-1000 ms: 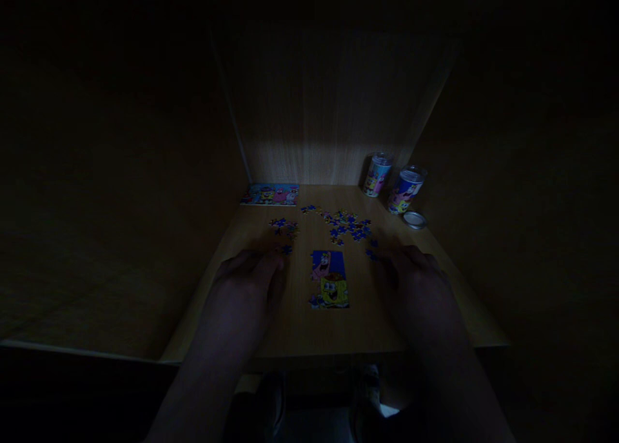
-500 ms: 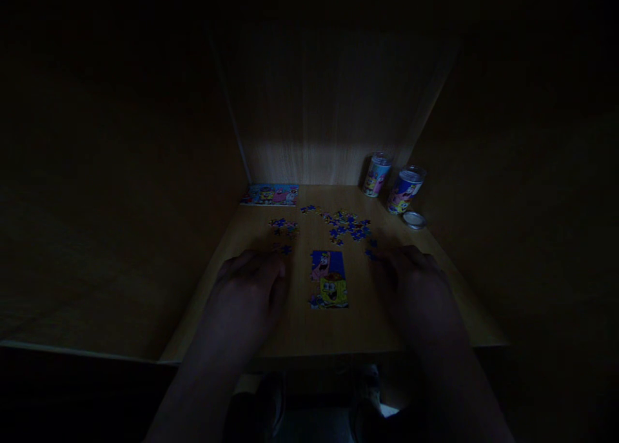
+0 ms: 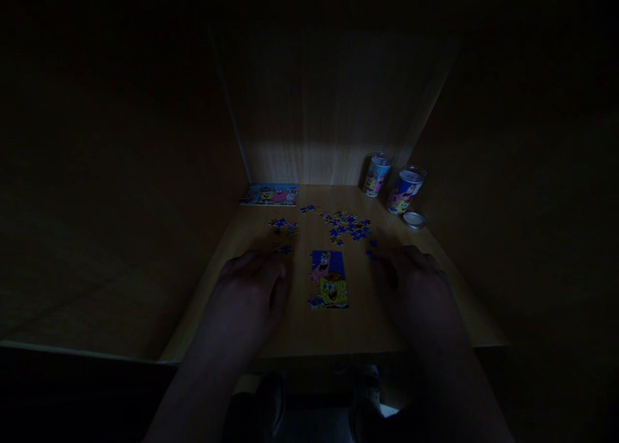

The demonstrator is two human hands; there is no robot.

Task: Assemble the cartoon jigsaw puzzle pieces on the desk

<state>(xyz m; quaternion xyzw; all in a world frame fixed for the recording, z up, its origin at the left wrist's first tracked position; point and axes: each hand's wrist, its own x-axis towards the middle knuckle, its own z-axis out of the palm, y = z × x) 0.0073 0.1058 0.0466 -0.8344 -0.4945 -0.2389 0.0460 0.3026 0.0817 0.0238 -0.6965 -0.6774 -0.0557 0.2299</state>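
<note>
The scene is very dim. A partly assembled cartoon jigsaw (image 3: 329, 279) lies in the middle of the wooden desk (image 3: 309, 333). My left hand (image 3: 251, 285) rests palm down on the desk just left of it, fingers lying flat near a loose blue piece (image 3: 285, 249). On the other side, my right hand (image 3: 413, 282) lies flat too, its fingertips close to some loose pieces (image 3: 371, 255). Neither hand visibly holds anything. More loose pieces (image 3: 345, 226) are scattered behind the jigsaw.
A cartoon reference picture (image 3: 271, 195) lies at the back left. Two printed tins (image 3: 377, 175) (image 3: 405, 189) stand at the back right with a round lid (image 3: 414, 220) beside them. Wooden panels wall the desk at the back and both sides. Shoes show below the front edge.
My left hand has slid slightly toward me and to the right. The right hand and the pieces have stayed put.
</note>
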